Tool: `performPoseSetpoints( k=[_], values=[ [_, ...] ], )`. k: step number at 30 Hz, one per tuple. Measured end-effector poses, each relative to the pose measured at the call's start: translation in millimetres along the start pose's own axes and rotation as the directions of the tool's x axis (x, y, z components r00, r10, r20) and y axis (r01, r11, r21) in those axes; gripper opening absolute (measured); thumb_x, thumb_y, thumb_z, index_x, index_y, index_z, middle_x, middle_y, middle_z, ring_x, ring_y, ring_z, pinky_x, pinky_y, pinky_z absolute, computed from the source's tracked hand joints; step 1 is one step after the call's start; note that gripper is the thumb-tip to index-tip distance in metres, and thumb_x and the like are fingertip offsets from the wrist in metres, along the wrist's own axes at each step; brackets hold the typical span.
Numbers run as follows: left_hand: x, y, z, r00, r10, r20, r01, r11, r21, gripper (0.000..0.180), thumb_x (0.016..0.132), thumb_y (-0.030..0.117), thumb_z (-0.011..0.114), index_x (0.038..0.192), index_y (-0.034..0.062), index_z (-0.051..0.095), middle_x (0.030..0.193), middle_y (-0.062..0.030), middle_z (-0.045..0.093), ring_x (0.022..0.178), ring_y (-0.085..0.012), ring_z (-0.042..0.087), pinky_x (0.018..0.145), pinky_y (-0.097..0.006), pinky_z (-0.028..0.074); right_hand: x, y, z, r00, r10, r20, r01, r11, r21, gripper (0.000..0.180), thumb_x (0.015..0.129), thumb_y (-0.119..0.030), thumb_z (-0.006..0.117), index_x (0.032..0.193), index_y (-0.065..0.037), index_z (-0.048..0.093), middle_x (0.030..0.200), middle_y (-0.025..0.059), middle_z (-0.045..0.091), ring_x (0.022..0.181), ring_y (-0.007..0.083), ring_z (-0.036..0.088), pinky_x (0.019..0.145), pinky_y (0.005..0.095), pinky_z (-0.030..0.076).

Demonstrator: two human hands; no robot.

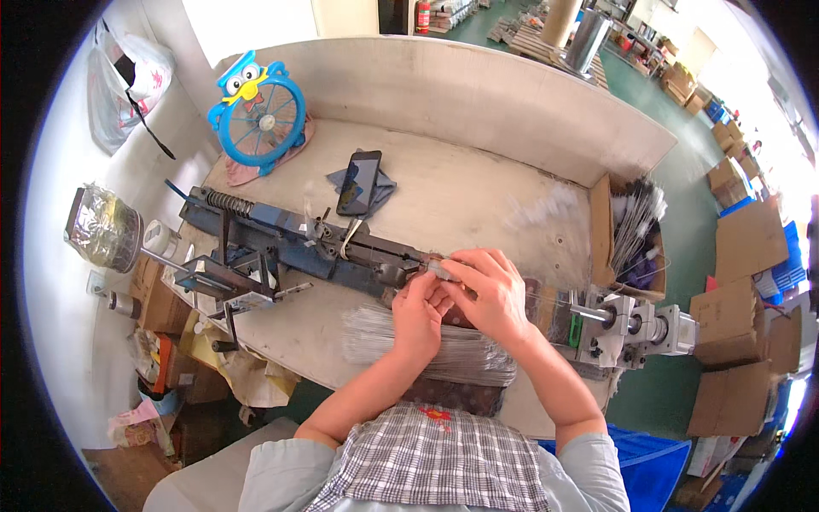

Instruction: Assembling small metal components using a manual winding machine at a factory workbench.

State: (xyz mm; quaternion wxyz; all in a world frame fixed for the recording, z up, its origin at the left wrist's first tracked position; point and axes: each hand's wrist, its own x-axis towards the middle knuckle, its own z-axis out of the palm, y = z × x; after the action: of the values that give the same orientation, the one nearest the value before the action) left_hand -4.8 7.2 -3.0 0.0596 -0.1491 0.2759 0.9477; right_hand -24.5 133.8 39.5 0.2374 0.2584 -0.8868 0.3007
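Note:
My left hand (417,320) and my right hand (493,294) meet at the right end of a long dark metal machine (299,243). Between the thumb and fingers of the right hand is a small whitish piece (439,270), too small to name surely. The left hand's fingers are curled close beside it, and what they pinch is hidden. Under my wrists lies a thick bundle of thin straight wires (371,334), partly on a dark cloth (444,396). A light elastic band (350,239) loops around the machine's bar.
A phone (359,183) rests on a grey cloth behind the machine. At the back left stands a blue cartoon fan (264,119). On the right are a cardboard box (602,235) of wire pieces and a metal shaft mechanism (636,328). A crank handle (225,346) juts out at the left front.

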Motion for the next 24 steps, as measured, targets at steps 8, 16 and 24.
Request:
performPoseSetpoints(
  k=[8, 16, 24],
  values=[
    [-0.7, -2.2, -1.3, 0.999, 0.030, 0.021, -0.032, 0.998, 0.061, 0.016, 0.090, 0.009, 0.053, 0.102, 0.0014, 0.060, 0.096, -0.0069, 0.065, 0.088, -0.0160, 0.064, 0.080, -0.030, 0.051, -6.7, -3.1, -1.5, 0.998, 0.023, -0.066, -0.025, 0.999, -0.032, 0.028, 0.065, -0.013, 0.075, 0.093, -0.010, 0.069, 0.095, 0.0026, 0.065, 0.086, 0.0220, 0.061, 0.072, 0.0346, 0.049],
    [-0.2, -1.4, 2.5, 0.999, 0.033, 0.015, -0.034, 0.996, 0.078, 0.016, 0.090, 0.008, 0.053, 0.103, 0.0026, 0.060, 0.097, -0.0059, 0.065, 0.088, -0.0145, 0.064, 0.079, -0.029, 0.051, 0.1, -2.3, -3.7, 1.000, -0.002, -0.023, 0.001, 1.000, -0.026, 0.025, 0.066, -0.013, 0.075, 0.090, -0.009, 0.070, 0.094, 0.0037, 0.065, 0.084, 0.0234, 0.061, 0.073, 0.0344, 0.050],
    [-2.2, 1.1, 5.7, 1.000, 0.030, 0.008, -0.030, 0.994, 0.105, 0.017, 0.093, 0.011, 0.050, 0.103, 0.0005, 0.058, 0.094, -0.0086, 0.065, 0.085, -0.0169, 0.064, 0.080, -0.030, 0.051, 4.6, -8.3, -17.4, 1.000, 0.010, 0.002, -0.010, 1.000, 0.007, 0.023, 0.069, -0.017, 0.072, 0.092, -0.011, 0.069, 0.094, 0.0014, 0.064, 0.089, 0.0215, 0.060, 0.074, 0.0358, 0.047]
  ],
)
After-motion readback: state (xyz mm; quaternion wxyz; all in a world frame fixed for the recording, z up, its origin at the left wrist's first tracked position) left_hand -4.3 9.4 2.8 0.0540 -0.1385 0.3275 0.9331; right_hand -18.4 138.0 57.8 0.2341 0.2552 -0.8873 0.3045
